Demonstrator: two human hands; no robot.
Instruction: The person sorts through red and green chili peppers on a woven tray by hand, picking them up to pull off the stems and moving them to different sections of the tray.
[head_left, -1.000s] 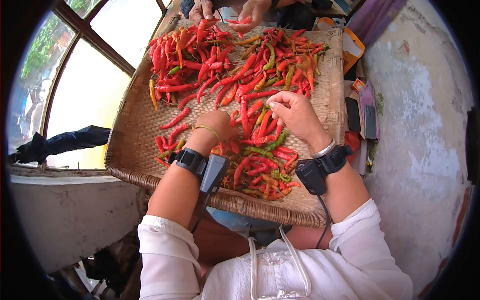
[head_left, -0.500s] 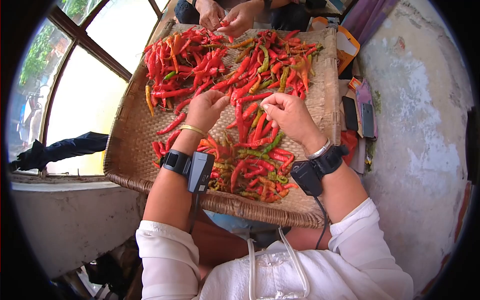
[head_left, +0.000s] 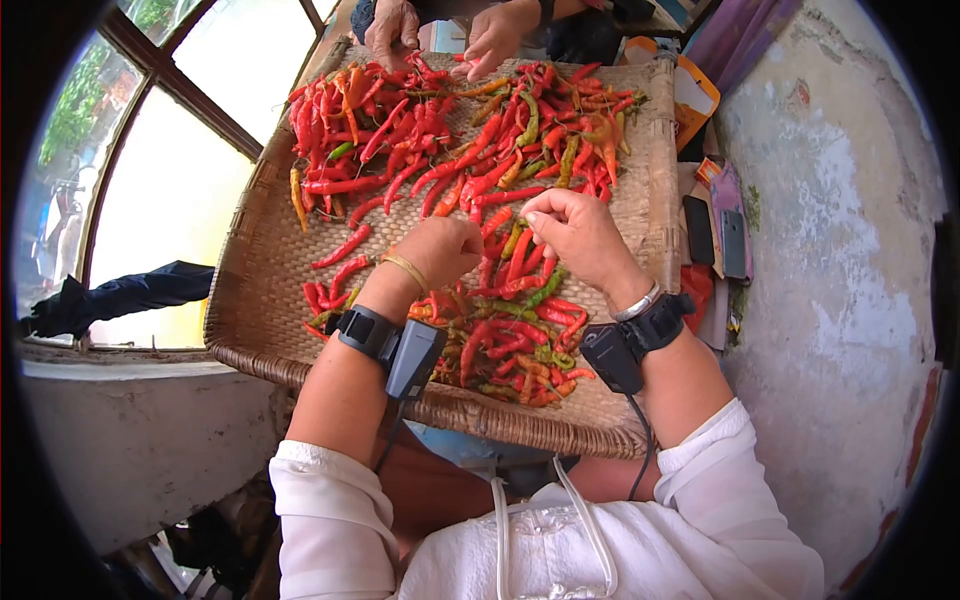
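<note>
Red chili peppers (head_left: 490,345) with some green and orange ones lie in a near pile inside a woven basket (head_left: 660,200). My left hand (head_left: 440,246) hangs over the pile's upper left edge, its fingers curled down and partly hidden. My right hand (head_left: 578,235) is to its right, above the peppers, with thumb and forefinger pinched together. Whatever is in either grip is too small or hidden to make out. A larger heap of red chili peppers (head_left: 350,135) spreads across the basket's far half, beyond both hands.
Another person's hands (head_left: 495,38) reach over the basket's far edge, fingers apart near the peppers. Two phones (head_left: 733,243) lie right of the basket beside a rough wall (head_left: 830,250). A dark folded umbrella (head_left: 130,300) rests by the window at left.
My left hand has moved down and toward me, its fingers turning downward. My right hand has barely moved. The other person's hands have separated, and the red pepper between them is gone from their fingers.
</note>
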